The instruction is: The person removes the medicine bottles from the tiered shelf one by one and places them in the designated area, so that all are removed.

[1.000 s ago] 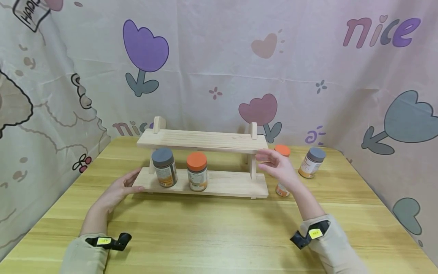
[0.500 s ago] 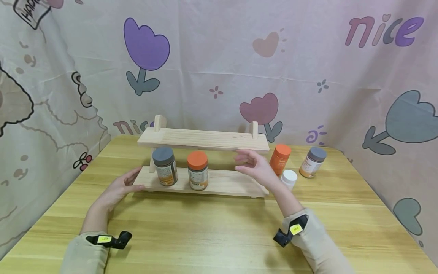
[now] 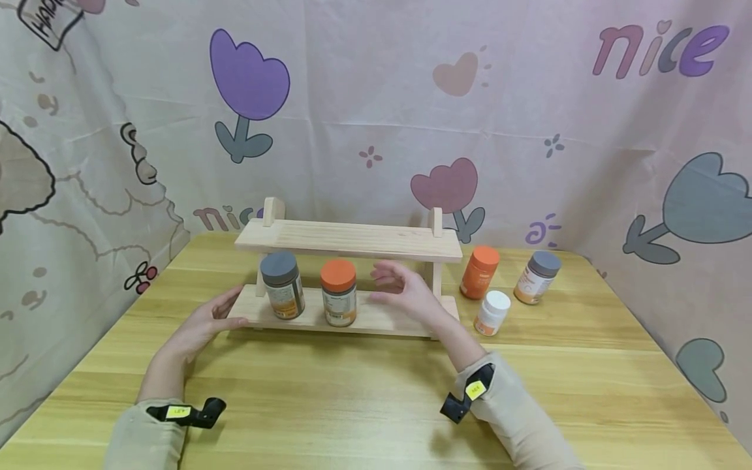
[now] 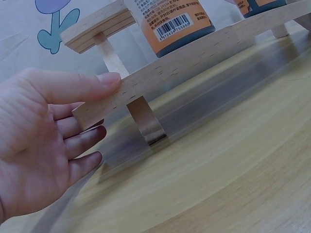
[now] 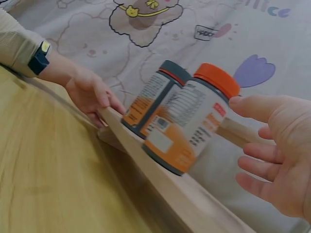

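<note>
A two-tier wooden shelf (image 3: 352, 236) stands on the table. My left hand (image 3: 200, 326) holds the left end of its lower board (image 4: 170, 70), thumb on the front edge and fingers behind, as the left wrist view shows. On that board are a grey-lidded jar (image 3: 283, 287) and, to its right, an orange-lidded jar (image 3: 339, 297). My right hand (image 3: 405, 297) hovers over the board just right of the orange-lidded jar, fingers loosely bent and holding nothing. In the right wrist view its thumb tip overlaps the orange lid (image 5: 217, 79).
Right of the shelf, on the table (image 3: 329, 398), stand an orange bottle (image 3: 480, 274), a small white-capped bottle (image 3: 492, 314) and another grey-lidded jar (image 3: 537, 279). A printed curtain (image 3: 352, 85) hangs close behind the table.
My right hand has moved left from the shelf's right upright toward the orange-lidded jar, uncovering the orange and white-capped bottles. The left hand has stayed on the board's end.
</note>
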The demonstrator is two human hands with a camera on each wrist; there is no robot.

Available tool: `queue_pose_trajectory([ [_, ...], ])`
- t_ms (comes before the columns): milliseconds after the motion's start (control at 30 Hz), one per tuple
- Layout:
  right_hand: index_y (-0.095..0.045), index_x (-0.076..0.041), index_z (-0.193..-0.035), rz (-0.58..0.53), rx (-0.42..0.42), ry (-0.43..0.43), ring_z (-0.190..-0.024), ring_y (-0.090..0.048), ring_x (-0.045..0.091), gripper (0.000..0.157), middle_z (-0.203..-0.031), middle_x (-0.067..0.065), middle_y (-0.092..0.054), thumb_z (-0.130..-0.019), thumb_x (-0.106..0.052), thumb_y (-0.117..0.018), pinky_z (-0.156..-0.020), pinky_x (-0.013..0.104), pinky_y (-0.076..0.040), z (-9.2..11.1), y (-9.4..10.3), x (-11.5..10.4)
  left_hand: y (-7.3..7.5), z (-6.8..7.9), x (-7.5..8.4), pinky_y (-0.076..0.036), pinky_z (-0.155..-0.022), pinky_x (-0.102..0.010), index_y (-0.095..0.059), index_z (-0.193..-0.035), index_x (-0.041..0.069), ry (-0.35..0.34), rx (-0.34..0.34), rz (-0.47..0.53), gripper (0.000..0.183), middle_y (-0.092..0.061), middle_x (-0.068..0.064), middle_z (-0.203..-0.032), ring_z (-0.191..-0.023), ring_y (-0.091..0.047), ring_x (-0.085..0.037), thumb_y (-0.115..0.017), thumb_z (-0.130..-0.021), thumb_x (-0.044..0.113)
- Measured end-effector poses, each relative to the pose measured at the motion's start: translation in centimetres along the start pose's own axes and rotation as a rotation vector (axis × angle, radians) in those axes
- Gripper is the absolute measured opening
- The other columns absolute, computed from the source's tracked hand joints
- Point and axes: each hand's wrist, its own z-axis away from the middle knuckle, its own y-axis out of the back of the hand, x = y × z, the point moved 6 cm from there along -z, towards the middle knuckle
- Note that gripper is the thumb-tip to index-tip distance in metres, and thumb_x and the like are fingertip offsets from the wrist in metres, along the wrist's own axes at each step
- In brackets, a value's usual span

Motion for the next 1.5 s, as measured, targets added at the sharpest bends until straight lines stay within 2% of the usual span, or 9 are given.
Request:
queue_pose_trajectory([
  [133,-0.042,0.005,-0.133,-0.005,-0.03,-0.011,-0.115,-0.05,0.036,0.058,-0.127,0.027,-0.05,-0.083,-0.005,-0.069,-0.099,0.045,-0.039,0.2,-1.1,-1.3,0.0,0.1,0.0,-0.027,-0.103,-0.015,-0.006,-0.147,-0.004,-0.003,-0.001,0.002,0.083,-0.004,-0.025,-0.151,-0.136,-0.007,-0.042,-0.062,-0.089,0.015],
  [233,-0.04,0.01,-0.133,-0.015,-0.05,-0.02,-0.116,-0.048,0.04,0.057,-0.127,0.029,-0.049,-0.083,-0.001,-0.066,-0.099,0.048,-0.038,0.4,-1.8,-2.3,-0.1,0.1,0.0,-0.028,-0.093,-0.004,-0.007,-0.147,-0.004,-0.006,0.0,0.006,0.082,-0.004,-0.025,-0.151,-0.136,-0.007,-0.042,-0.062,-0.089,0.015],
  [300,-0.039,0.01,-0.133,-0.011,-0.054,-0.016,-0.115,-0.048,0.04,0.057,-0.126,0.028,-0.05,-0.084,-0.001,-0.065,-0.097,0.047,-0.04,0.2,-2.1,-2.3,-0.1,0.2,0.1,-0.028,-0.091,-0.002,-0.007,-0.147,-0.003,-0.007,0.0,0.006,0.082,-0.004,-0.025,-0.151,-0.136,-0.007,-0.042,-0.062,-0.089,0.015],
  [567,-0.04,0.003,-0.136,-0.035,-0.065,-0.01,-0.114,-0.052,0.032,0.061,-0.127,0.02,-0.052,-0.082,-0.003,-0.069,-0.095,0.043,-0.044,-1.4,-2.9,0.7,0.1,0.0,-0.1,-0.027,-0.1,-0.012,-0.006,-0.147,-0.002,0.003,0.002,-0.004,0.083,-0.004,-0.024,-0.152,-0.136,-0.007,-0.041,-0.062,-0.089,0.016],
  [833,-0.045,0.0,-0.133,0.002,-0.063,0.014,-0.106,-0.056,0.023,0.059,-0.122,0.014,-0.056,-0.08,-0.007,-0.072,-0.089,0.037,-0.048,-1.7,-3.8,0.5,0.0,0.1,0.1,-0.029,-0.091,-0.003,-0.006,-0.147,-0.003,-0.008,-0.002,0.014,0.083,-0.004,-0.025,-0.151,-0.136,-0.006,-0.042,-0.062,-0.089,0.014],
  [1033,-0.048,0.0,-0.13,0.004,-0.065,0.022,-0.105,-0.057,0.024,0.056,-0.12,0.015,-0.057,-0.079,-0.005,-0.072,-0.089,0.039,-0.048,-1.8,-4.3,0.2,0.0,0.1,0.1,-0.029,-0.091,-0.003,-0.006,-0.147,-0.003,-0.005,0.0,0.018,0.083,-0.004,-0.025,-0.151,-0.136,-0.007,-0.042,-0.063,-0.088,0.014],
  [1300,-0.048,-0.003,-0.13,0.044,-0.049,0.025,-0.101,-0.058,0.021,0.059,-0.116,0.012,-0.059,-0.077,-0.009,-0.075,-0.083,0.028,-0.05,-1.9,-4.8,0.0,0.0,0.2,-0.1,-0.028,-0.091,-0.002,-0.006,-0.147,-0.002,0.0,0.004,-0.002,0.083,-0.003,-0.024,-0.151,-0.136,-0.006,-0.042,-0.062,-0.089,0.015],
  [1500,-0.047,-0.002,-0.13,0.088,-0.023,0.044,-0.096,-0.059,0.022,0.062,-0.115,0.012,-0.059,-0.076,-0.009,-0.076,-0.082,0.028,-0.051,-1.9,-4.9,-0.3,0.0,0.1,0.0,-0.027,-0.092,-0.003,-0.007,-0.147,-0.002,0.0,0.004,-0.014,0.082,-0.004,-0.024,-0.151,-0.136,-0.007,-0.042,-0.062,-0.089,0.016],
])
